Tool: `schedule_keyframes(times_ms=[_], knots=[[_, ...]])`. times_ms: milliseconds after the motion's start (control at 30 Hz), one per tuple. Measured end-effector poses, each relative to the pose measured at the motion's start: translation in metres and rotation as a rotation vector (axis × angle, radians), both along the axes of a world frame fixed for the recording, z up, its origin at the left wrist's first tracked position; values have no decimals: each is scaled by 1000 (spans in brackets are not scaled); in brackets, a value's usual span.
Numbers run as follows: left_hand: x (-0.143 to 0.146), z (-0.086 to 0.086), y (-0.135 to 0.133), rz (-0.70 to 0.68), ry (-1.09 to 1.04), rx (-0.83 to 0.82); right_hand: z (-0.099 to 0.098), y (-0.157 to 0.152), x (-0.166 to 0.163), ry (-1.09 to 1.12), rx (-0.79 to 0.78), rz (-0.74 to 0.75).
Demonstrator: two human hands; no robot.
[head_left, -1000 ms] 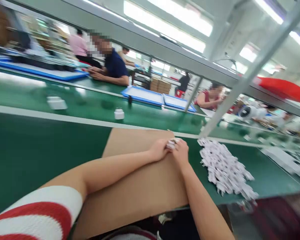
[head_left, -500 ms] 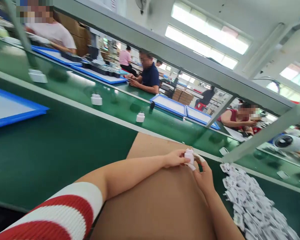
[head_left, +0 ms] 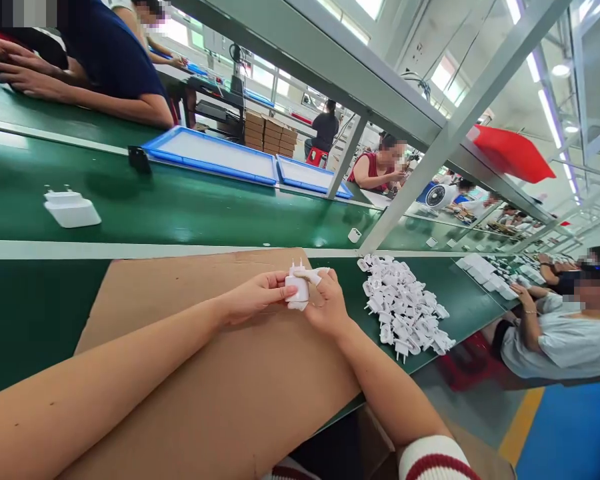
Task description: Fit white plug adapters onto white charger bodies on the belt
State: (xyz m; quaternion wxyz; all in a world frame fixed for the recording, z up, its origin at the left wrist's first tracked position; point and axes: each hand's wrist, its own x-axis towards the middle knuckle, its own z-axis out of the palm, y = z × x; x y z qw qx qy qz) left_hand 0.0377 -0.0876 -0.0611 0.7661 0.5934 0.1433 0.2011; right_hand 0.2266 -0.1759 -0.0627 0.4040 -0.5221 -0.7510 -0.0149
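Note:
Between my two hands is a white plug-in charger (head_left: 297,291), its two prongs pointing up. My left hand (head_left: 260,293) pinches it from the left, thumb across its front. From the right, my right hand (head_left: 327,303) closes on the same charger; white covers wrap its thumb and forefinger tips. Both hands are above a brown cardboard sheet (head_left: 220,387) on the green table. Right of my hands lies a heap of white charger parts (head_left: 405,303), some with prongs showing.
A lone white charger (head_left: 73,208) sits on the green belt (head_left: 205,213) beyond the pale strip. Blue-rimmed trays (head_left: 210,157) lie behind it. A slanted grey post (head_left: 410,193) rises near the heap. Co-workers sit across the belt and a person in a light shirt (head_left: 570,333) at right.
The head view has swung to the right, bringing the whole heap and the person at right into sight. The charger stays between both hands.

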Motion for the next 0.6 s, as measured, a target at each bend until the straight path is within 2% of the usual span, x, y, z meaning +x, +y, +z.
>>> schedule_keyframes(times_ms=[167,300,433,600], knots=[[3,8,-16,-11,-18,-45,5,-13,-4,-31,35,-112],[4,15,-21,43,15,-62,9,-17,-11,-16,-37,-181],[8,22,-19,141,1,-74,7,-8,-14,113,-66,-242],[6,26,-20,131,-44,-99,4,-5,-13,244,-74,-253]])
